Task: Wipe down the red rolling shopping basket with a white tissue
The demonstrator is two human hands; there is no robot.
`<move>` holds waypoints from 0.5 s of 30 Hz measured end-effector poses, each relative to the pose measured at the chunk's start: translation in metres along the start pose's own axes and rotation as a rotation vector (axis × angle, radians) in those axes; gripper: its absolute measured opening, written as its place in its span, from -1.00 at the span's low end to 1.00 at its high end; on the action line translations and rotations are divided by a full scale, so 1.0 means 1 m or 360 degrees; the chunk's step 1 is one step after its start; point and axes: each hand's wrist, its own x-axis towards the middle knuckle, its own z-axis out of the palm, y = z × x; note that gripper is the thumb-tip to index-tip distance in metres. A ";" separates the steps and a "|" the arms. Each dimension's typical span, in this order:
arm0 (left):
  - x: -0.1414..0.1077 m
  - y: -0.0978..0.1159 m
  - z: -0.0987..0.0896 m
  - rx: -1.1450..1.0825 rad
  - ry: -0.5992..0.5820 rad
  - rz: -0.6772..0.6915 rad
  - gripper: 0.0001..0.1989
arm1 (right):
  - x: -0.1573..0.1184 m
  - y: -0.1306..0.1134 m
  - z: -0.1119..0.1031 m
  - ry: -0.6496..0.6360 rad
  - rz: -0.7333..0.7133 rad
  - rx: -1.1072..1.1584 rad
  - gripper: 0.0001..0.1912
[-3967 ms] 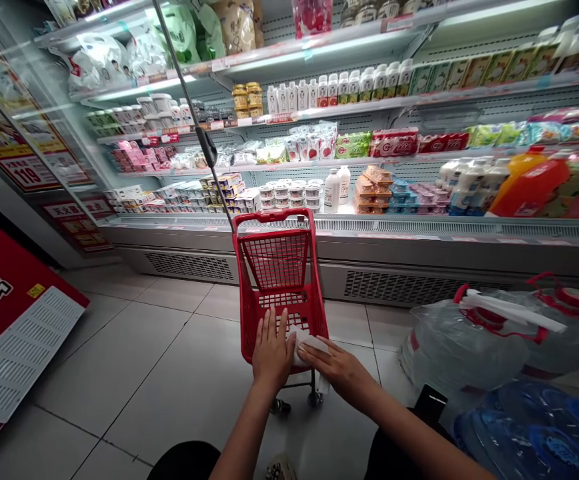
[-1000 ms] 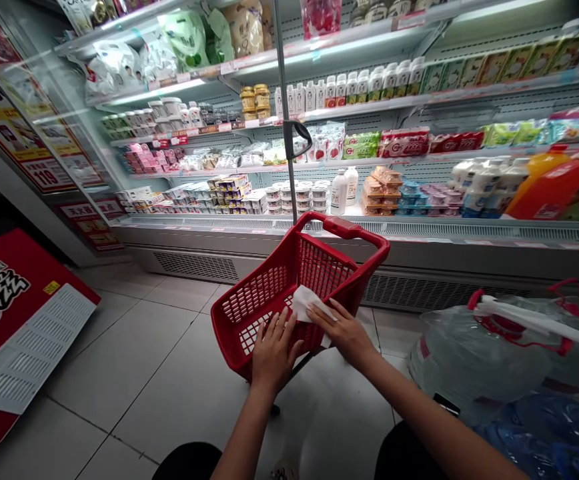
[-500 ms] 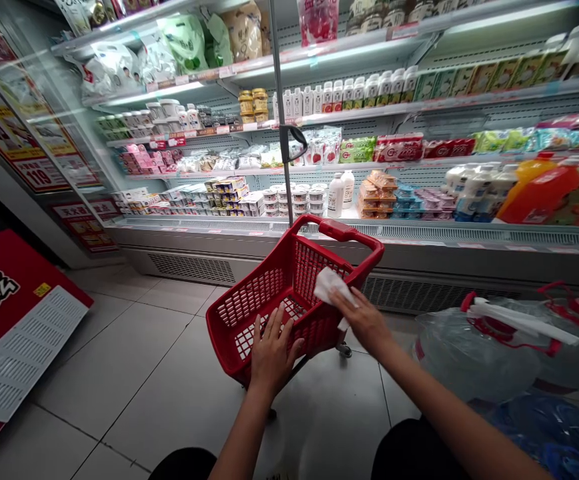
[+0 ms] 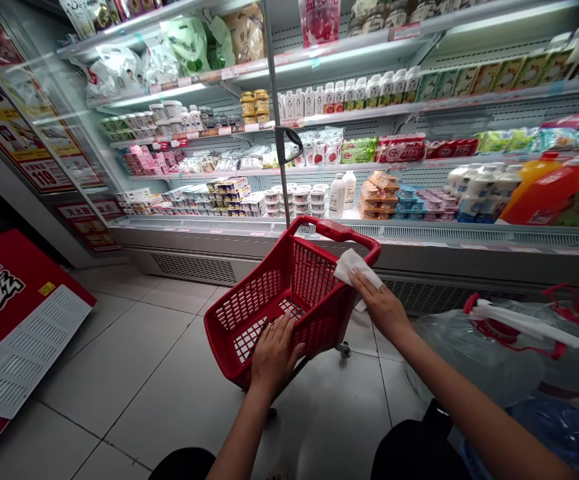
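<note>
A small red shopping cart (image 4: 249,300) with a basket of plastic mesh stands on the tiled floor, its handle toward the refrigerated shelves. My left hand (image 4: 273,353) rests on the near rim of the basket, its fingers over the edge and bent around it. My right hand (image 4: 377,300) presses a white cloth or tissue (image 4: 357,268) against the cart's upper right corner, just below the handle. Part of the white piece hangs beneath my right fingers.
Behind the cart runs a refrigerated display (image 4: 194,230) stocked with dairy and drinks. Large clear water bottles (image 4: 474,353) with red handles stand at the right. A red and white box (image 4: 24,333) is at the left. A metal pole (image 4: 282,180) rises behind the cart.
My right hand has moved right and slightly up with the white cloth, from the basket's inner side to the corner near the handle. My left fingers have drawn closer together on the rim.
</note>
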 end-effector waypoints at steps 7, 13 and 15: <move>0.002 0.010 -0.001 -0.0033 -0.0042 -0.0025 -0.39 | -0.015 -0.085 0.015 -0.0035 -0.0469 0.0298 -0.13; -0.004 0.015 -0.004 -0.0022 -0.0046 -0.0025 -0.40 | 0.003 -0.010 0.003 0.0009 -0.0214 0.0099 -0.11; -0.005 0.018 -0.004 -0.0028 -0.0031 -0.0032 -0.40 | 0.009 0.013 0.001 0.0017 -0.0048 0.0010 -0.13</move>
